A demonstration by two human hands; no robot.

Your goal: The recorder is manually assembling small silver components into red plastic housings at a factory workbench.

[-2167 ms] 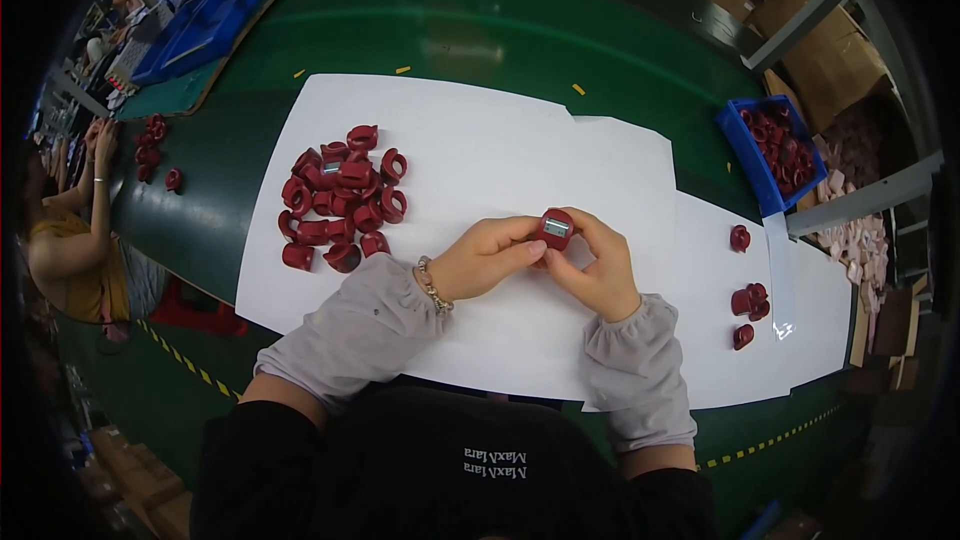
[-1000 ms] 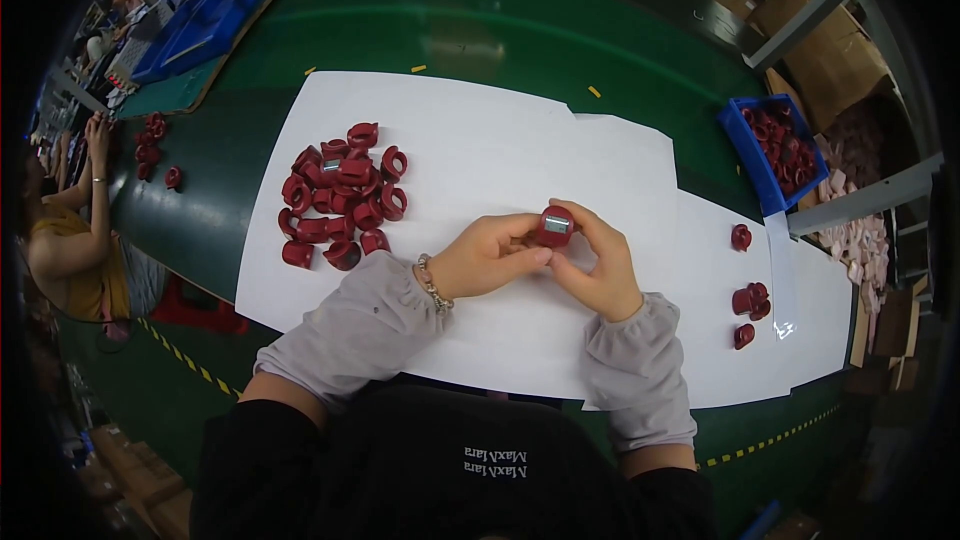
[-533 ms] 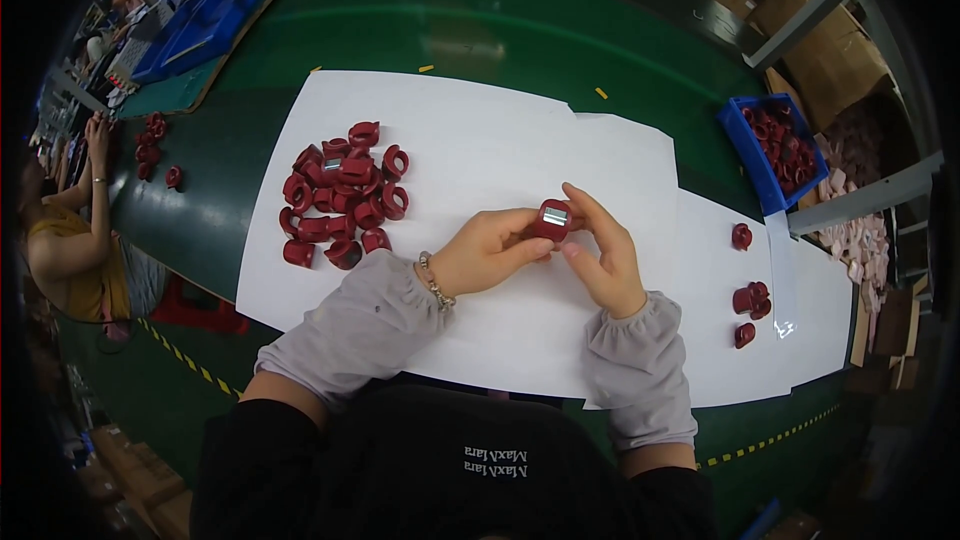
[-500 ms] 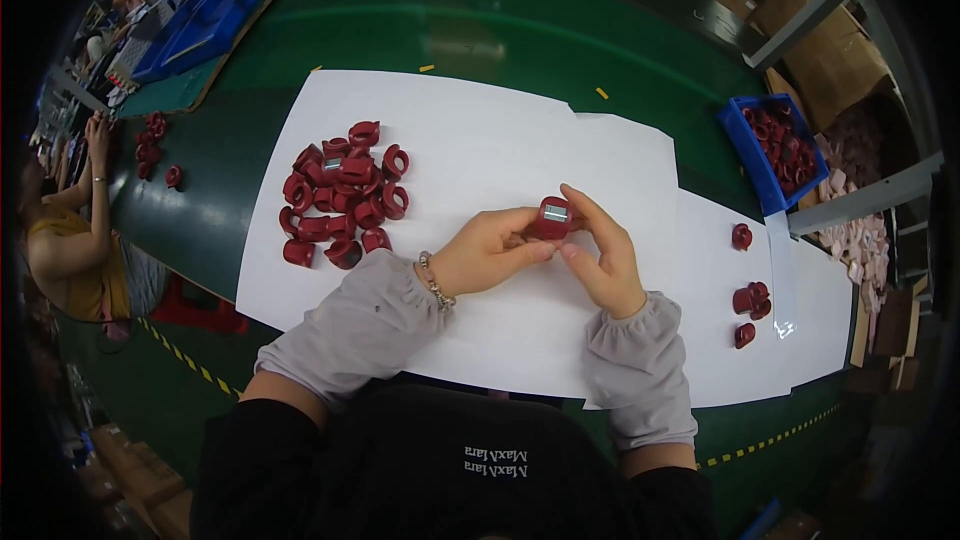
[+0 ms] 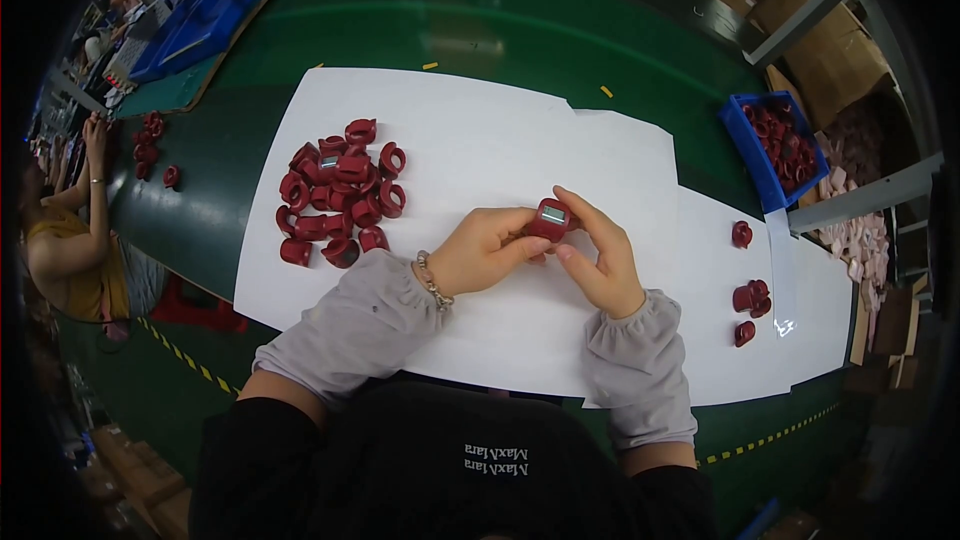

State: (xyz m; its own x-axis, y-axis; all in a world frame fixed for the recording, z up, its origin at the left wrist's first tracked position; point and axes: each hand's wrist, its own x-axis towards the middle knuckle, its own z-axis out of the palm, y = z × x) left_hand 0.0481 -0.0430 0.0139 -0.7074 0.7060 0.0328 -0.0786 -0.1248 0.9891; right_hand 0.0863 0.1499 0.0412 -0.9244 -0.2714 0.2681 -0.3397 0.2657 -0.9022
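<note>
Over the white paper, a dark red ring tally counter (image 5: pixel 549 224) with a small grey display is held up, its display facing me. My left hand (image 5: pixel 490 250) pinches it from the left, with the thumb on its lower front. Curled round its right side is my right hand (image 5: pixel 605 260), index finger at the top edge and thumb just below; the contact of its other fingers is hidden. To the left lies a loose heap of similar red counters (image 5: pixel 350 168), several with their ring openings showing. A few more counters (image 5: pixel 751 297) sit apart at the right.
White paper (image 5: pixel 500 140) covers part of the green table (image 5: pixel 480 15). At the right stands a blue bin (image 5: pixel 754 162) full of red parts, near a grey metal post (image 5: pixel 870 195). A co-worker's arm (image 5: pixel 95 195) is at far left, by more red pieces (image 5: pixel 147 152).
The counter has tilted slightly and shifted a little to the left between my hands. My left thumb sits higher on its front. The heap and other counters have stayed put.
</note>
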